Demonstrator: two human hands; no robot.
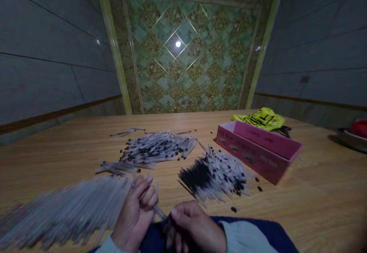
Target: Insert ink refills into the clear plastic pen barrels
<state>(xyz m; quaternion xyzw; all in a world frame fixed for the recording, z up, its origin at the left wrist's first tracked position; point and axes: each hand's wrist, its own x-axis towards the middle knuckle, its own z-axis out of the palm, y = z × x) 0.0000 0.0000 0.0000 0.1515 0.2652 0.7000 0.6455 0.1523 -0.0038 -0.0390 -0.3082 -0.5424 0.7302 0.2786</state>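
My left hand (137, 211) is closed around a thin clear tube (158, 210) at the table's near edge. My right hand (192, 226) is closed too, pinching the same tube's other end just beside the left hand. To the left lies a big blurred heap of clear tubes (63, 211). A pile of tubes with black tips (157, 147) sits further back. Another pile, with black ends bunched together (213, 174), lies ahead of my right hand.
An open pink cardboard box (259, 149) stands at the right on the wooden table (315, 199). Behind it lies a yellow plastic bag (262, 118). A bowl with something red (355, 134) is at the far right edge. Small black caps (233, 209) are scattered about.
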